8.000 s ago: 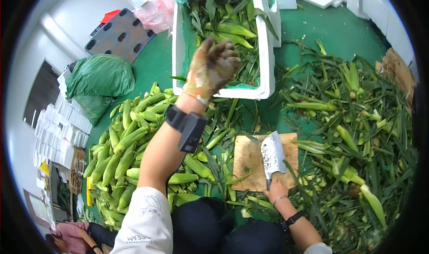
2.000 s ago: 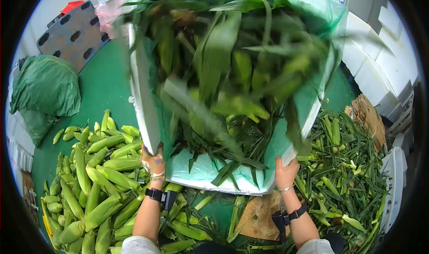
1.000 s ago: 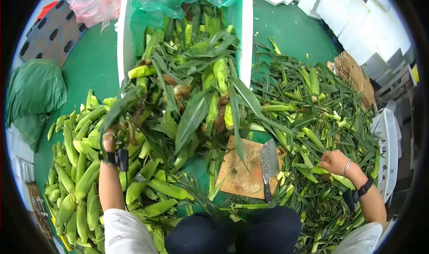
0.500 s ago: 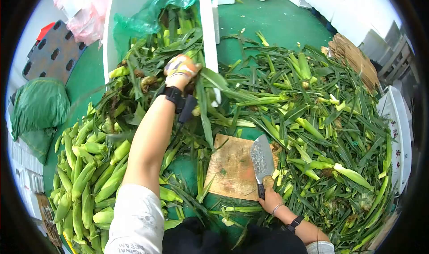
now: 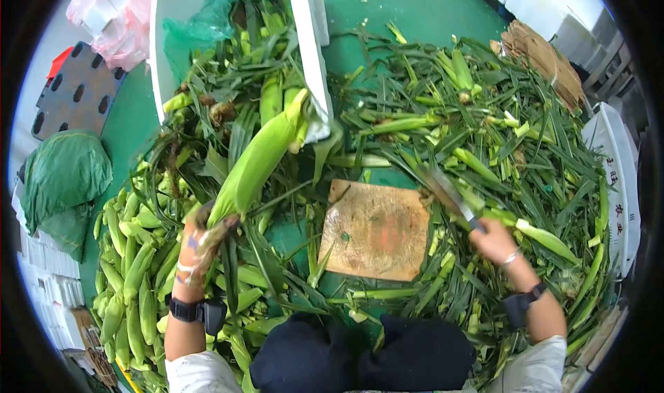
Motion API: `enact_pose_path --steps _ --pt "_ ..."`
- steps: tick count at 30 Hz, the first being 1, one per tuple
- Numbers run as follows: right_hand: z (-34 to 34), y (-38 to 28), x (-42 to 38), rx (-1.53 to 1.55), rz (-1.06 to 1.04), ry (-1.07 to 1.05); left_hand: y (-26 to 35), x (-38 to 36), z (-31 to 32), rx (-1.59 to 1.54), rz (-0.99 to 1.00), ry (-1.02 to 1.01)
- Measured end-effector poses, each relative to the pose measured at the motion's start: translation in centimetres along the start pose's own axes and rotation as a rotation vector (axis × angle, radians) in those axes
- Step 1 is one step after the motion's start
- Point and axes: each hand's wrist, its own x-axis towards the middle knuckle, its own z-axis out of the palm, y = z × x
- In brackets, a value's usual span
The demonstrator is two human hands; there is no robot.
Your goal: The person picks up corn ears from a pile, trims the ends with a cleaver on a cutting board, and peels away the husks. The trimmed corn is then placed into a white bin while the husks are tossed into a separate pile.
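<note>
My left hand [image 5: 199, 246], in a patterned glove, is closed around the tip end of an ear of corn [image 5: 257, 159] in its green husk. The ear slants up and away, its stalk end pointing at the white foam box. My right hand [image 5: 494, 241] grips the dark handle of a cleaver [image 5: 448, 196]; the blade, smeared by motion, is over the leaves to the right of the cutting board. That wooden cutting board [image 5: 373, 235] lies between my hands, stained and marked, with a few green scraps on it.
A foam box [image 5: 308, 54] holding corn and leaves lies ahead. Husked-in ears form a pile [image 5: 142, 275] at left. Leaves and stalk pieces [image 5: 512, 178] cover the floor at right, beside a white lettered box [image 5: 614, 192]. A green sack [image 5: 66, 178] sits far left.
My left hand has come back from the foam box with an ear of corn. My right hand has lifted the cleaver off the cutting board and moved it up and right.
</note>
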Motion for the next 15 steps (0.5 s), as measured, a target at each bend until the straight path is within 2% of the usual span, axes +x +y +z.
enact_pose_path --steps 2,3,5,6,7,8,10,12,13,14,15 --pt "-4.7 -0.5 -2.0 -0.046 -0.222 0.127 -2.2 -1.3 -0.4 -0.15 -0.064 -0.139" --pt "-6.4 -3.8 -4.7 0.002 -0.315 0.228 -2.7 -1.6 0.3 -0.198 -0.19 -0.218" --pt "-9.1 -5.5 -7.2 0.181 -0.235 0.254 -4.1 -1.4 2.6 -0.032 -0.137 -0.399" --pt "-9.5 -5.4 -7.6 0.279 -0.372 0.236 -6.1 -0.7 4.1 0.1 -0.104 -0.515" --pt "-8.8 -5.3 -7.4 0.262 -0.403 0.299 -9.8 0.1 6.2 0.23 0.092 -0.535" --pt "-7.5 -5.2 -7.0 0.241 -0.448 0.37 -13.8 1.0 8.8 0.349 0.305 -0.542" --pt "-2.3 -3.9 -6.0 0.052 -0.49 0.497 -18.0 1.9 13.0 0.352 0.16 -0.557" --pt "4.2 -2.5 -5.6 0.122 -0.453 0.441 -21.4 1.6 14.3 0.319 0.234 -0.488" --pt "6.3 -1.4 -5.3 0.113 -0.31 0.33 -22.4 1.4 14.5 0.309 0.288 -0.429" --pt "8.4 -0.1 -4.6 0.093 -0.281 0.276 -21.1 0.8 14.2 0.348 0.349 -0.425" --pt "10.2 0.4 -4.1 0.156 -0.259 0.262 -20.6 0.7 14.1 0.369 0.304 -0.456"
